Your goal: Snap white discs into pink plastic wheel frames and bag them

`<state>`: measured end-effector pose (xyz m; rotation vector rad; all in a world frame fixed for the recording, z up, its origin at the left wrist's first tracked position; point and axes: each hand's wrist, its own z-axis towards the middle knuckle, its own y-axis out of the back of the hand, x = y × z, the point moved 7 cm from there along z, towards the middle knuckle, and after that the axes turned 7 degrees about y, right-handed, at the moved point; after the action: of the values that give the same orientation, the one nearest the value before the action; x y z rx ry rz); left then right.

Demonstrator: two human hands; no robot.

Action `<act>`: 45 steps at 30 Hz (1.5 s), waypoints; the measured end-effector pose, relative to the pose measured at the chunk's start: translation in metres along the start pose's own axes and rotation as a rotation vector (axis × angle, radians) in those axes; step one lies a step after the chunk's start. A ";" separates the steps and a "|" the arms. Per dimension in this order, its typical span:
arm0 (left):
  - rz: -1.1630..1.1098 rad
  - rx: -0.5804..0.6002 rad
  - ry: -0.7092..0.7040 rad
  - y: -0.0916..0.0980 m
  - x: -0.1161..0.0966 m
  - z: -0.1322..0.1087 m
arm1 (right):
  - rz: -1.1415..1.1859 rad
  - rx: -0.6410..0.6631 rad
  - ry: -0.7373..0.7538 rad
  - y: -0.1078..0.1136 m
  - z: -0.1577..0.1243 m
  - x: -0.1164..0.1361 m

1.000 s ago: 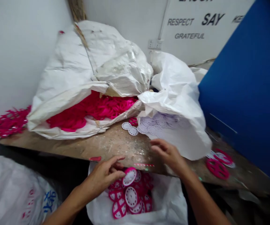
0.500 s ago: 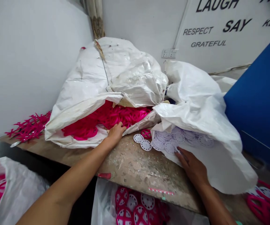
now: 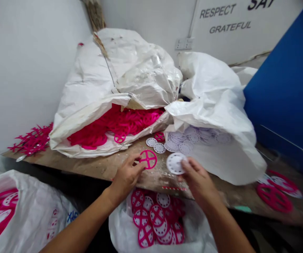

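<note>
My left hand (image 3: 126,178) is shut on the edge of a magenta plastic wheel with cross spokes (image 3: 148,159), held just above the wooden bench (image 3: 101,169). My right hand (image 3: 197,179) pinches a white perforated plastic disc (image 3: 175,163) by its rim. Between them and the wall, a heap of magenta parts (image 3: 114,126) spills from a white woven sack (image 3: 93,84). A pile of white discs (image 3: 186,138) lies under a second white sack (image 3: 214,88). Below my hands, an open sack (image 3: 122,230) holds stacked magenta wheels and white discs (image 3: 155,218).
A magenta sprue tangle (image 3: 31,140) lies at the bench's left end, and magenta wheels (image 3: 274,198) lie at the right. Another filled sack (image 3: 32,211) stands at lower left. A blue board (image 3: 280,98) rises at right, beside white walls.
Both hands have come back from the piles towards the bench's front edge. The left hand now has a magenta wheel, and the right hand has a white disc.
</note>
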<state>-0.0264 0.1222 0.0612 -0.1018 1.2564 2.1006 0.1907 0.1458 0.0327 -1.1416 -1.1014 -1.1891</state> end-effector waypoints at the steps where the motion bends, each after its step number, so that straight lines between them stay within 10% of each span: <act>1: -0.064 0.017 0.004 -0.005 -0.014 -0.007 | 0.061 0.092 -0.028 -0.017 -0.006 0.001; 11: -1.277 0.211 0.980 -0.072 -0.033 -0.033 | -0.273 -0.015 0.181 -0.007 -0.032 -0.006; 15: -1.220 0.164 0.967 -0.075 -0.030 -0.034 | -0.542 0.023 0.421 -0.018 -0.044 -0.001; 23: -0.639 0.099 0.588 -0.047 -0.040 -0.028 | -0.515 0.103 0.350 -0.017 -0.038 0.000; 29: -1.023 0.287 0.756 -0.069 -0.042 -0.042 | -0.242 0.120 0.070 -0.014 -0.041 -0.020; 40: -1.082 0.504 0.860 -0.067 -0.040 -0.070 | -0.428 0.418 0.141 -0.023 -0.046 -0.003; 45: -0.548 0.302 0.648 -0.012 0.014 -0.038 | -0.777 0.015 0.252 0.044 0.039 -0.001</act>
<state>-0.0398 0.1024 0.0261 -0.9380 1.6596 1.4183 0.2340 0.1859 0.0332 -0.5150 -1.3957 -1.8520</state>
